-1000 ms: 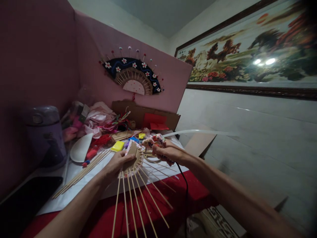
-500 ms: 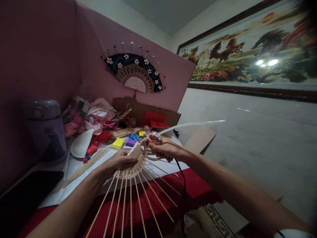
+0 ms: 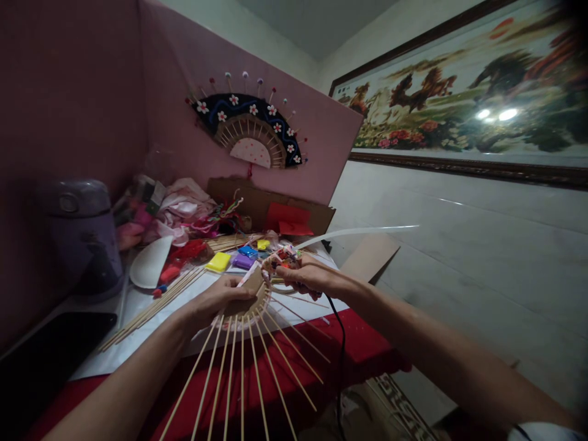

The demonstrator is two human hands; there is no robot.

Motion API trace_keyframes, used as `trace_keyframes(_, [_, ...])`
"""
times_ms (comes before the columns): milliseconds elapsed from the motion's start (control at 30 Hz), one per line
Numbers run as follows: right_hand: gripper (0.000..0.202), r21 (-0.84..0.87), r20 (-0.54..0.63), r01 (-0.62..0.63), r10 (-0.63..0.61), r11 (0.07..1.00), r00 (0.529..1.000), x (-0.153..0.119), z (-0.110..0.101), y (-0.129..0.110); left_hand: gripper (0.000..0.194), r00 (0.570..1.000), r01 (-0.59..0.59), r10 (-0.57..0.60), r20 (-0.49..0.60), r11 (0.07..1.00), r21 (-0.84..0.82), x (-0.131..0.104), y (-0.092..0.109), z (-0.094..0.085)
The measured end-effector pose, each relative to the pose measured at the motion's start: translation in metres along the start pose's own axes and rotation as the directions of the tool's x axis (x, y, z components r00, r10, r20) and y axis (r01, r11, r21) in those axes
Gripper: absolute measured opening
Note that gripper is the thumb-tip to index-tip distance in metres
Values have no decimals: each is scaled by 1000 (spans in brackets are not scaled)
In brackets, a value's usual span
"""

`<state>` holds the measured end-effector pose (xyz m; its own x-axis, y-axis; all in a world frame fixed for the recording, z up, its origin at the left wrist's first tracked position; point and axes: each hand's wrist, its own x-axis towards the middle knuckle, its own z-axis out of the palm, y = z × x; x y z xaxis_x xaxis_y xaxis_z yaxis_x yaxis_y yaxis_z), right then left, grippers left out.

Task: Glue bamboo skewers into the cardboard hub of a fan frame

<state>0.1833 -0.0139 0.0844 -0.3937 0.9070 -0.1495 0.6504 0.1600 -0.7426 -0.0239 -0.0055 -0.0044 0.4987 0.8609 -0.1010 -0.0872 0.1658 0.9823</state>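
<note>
My left hand (image 3: 228,294) is closed on a half-round cardboard fan base (image 3: 252,295), thumb on top. Several thin wooden sticks (image 3: 242,373) spread from the base's curved edge toward me and to the right. My right hand (image 3: 305,274) is wrapped round a patterned hot glue gun (image 3: 290,257). A long, clear glue stick (image 3: 362,231) juts from the gun's back, and a black cord (image 3: 342,343) hangs below it. The gun's front is at the base's right end; whether the two touch I cannot make out.
Loose sticks (image 3: 154,309), a folded white paper plate (image 3: 150,263) and yellow (image 3: 218,262) and purple (image 3: 243,261) clay packets lie on the table. A purple bottle (image 3: 87,239) and dark tablet (image 3: 59,349) are at left. A decorated fan (image 3: 250,119) hangs on the pink board (image 3: 321,135).
Both hands keep their grips and hardly move. The ends of the sticks on the right have shifted slightly left and up. The view has moved a little.
</note>
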Motion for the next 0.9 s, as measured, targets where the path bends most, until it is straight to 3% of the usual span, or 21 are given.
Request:
trace_keyframes(333, [43,13,39,5,-5,1000,999,0,-2,1,29,1000,7,-7,-7,1000,19,1,0,0])
trace_keyframes(767, [51,-69,70,-39,44,997,997,-4,-2,8,28,1000,-12,12,-25,1000,11,-3,5,4])
trace_keyframes(900, [51,-43,30,-5,6,999,1000,-3,-2,8,29,1000,-13,13,-15,1000,15,-2,3,3])
